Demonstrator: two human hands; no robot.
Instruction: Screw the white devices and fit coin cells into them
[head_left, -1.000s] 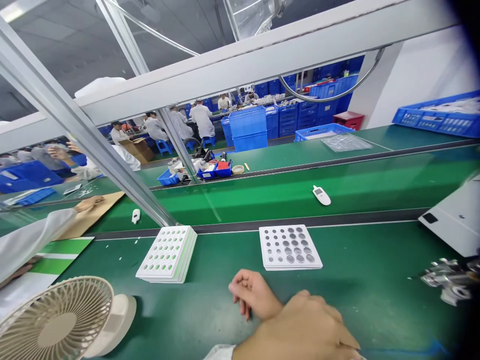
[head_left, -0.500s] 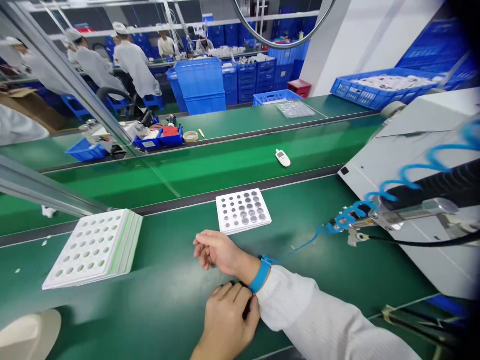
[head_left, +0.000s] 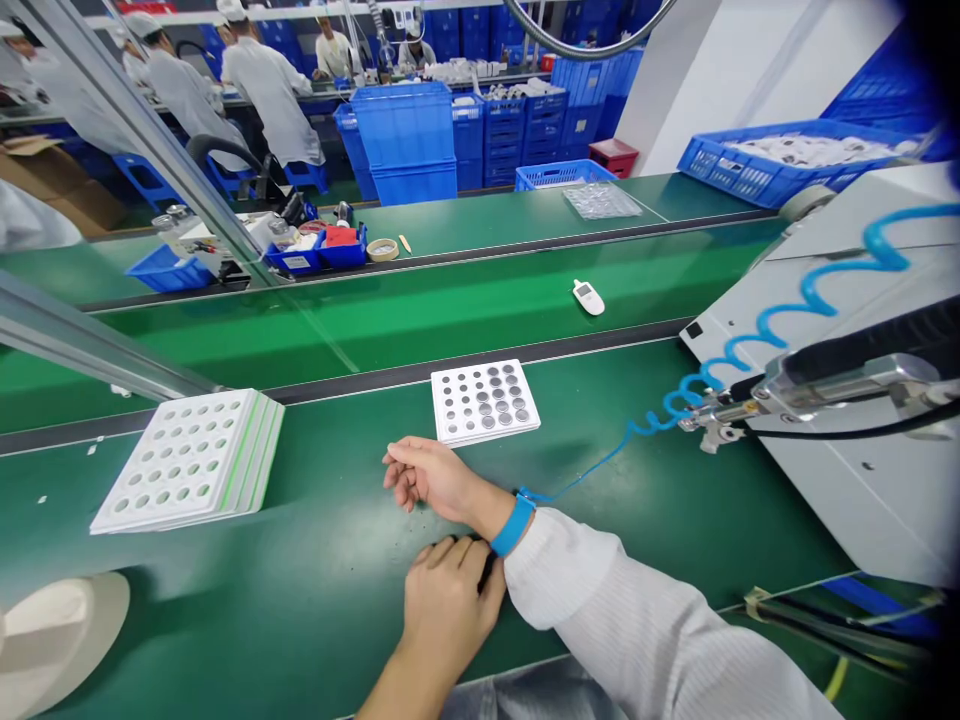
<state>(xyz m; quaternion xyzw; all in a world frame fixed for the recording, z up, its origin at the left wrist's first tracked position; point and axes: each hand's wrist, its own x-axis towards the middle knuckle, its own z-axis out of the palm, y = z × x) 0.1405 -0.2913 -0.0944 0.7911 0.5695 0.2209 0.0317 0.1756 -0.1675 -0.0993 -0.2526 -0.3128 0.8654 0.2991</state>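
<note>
My right hand (head_left: 433,476) is held above the green bench, palm turned inward, its fingers loosely curled and apart with nothing in them. A blue wrist strap (head_left: 514,524) circles that wrist beside the white sleeve cuff, and a blue coiled cord runs off from it to the right. Just below, my left hand (head_left: 448,597) is closed, its fingers bent against the lower edge of the strap and cuff. Its fingertips are hidden, so what it grips cannot be seen. Beyond the right hand lies a white tray (head_left: 457,430) with dark round discs in its holes.
At left stands a stack of white perforated trays (head_left: 180,450). A cream-coloured object (head_left: 67,640) sits at the lower left. A white handheld device (head_left: 589,297) lies on the green strip behind. A grey-white machine (head_left: 817,490) with a metal fitting (head_left: 847,395) occupies the right. Several people work in the background.
The view has tipped slightly downward, so the bench and trays appear higher. Both hands keep nearly the same pose, the left still against the right wrist.
</note>
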